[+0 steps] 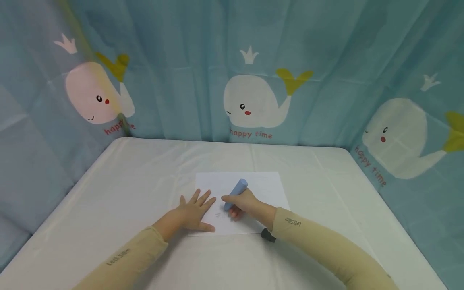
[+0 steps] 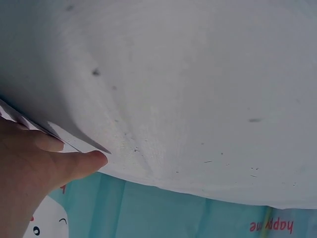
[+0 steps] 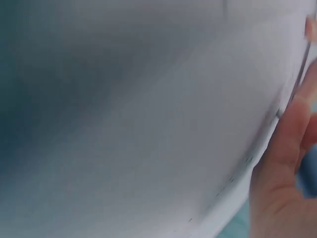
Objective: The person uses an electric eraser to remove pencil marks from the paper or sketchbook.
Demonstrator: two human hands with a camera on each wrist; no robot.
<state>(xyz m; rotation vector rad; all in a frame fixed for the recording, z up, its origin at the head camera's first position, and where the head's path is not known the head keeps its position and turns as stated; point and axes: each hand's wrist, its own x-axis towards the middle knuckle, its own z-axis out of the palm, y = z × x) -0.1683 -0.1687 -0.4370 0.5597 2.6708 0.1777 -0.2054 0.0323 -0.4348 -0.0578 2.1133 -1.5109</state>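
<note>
A sheet of white paper [image 1: 261,182] lies on the white table. My left hand [image 1: 193,213] rests on its left part, fingers spread and straight. In the right hand [image 1: 246,201] I grip a thick blue marker [image 1: 237,188], tilted with its tip down at the paper. Small faint grey marks [image 1: 219,215] show on the sheet between the two hands. The left wrist view catches the left thumb and part of that hand [image 2: 29,168]. At the right edge of the right wrist view are the right hand [image 3: 282,168] and a blurred bit of blue.
A small black object [image 1: 268,235], perhaps a cap, lies by the paper's near edge, close under the right sleeve [image 1: 311,237]. The white table [image 1: 145,169] is bordered at the back and sides by a blue curtain [image 1: 188,80] printed with whales.
</note>
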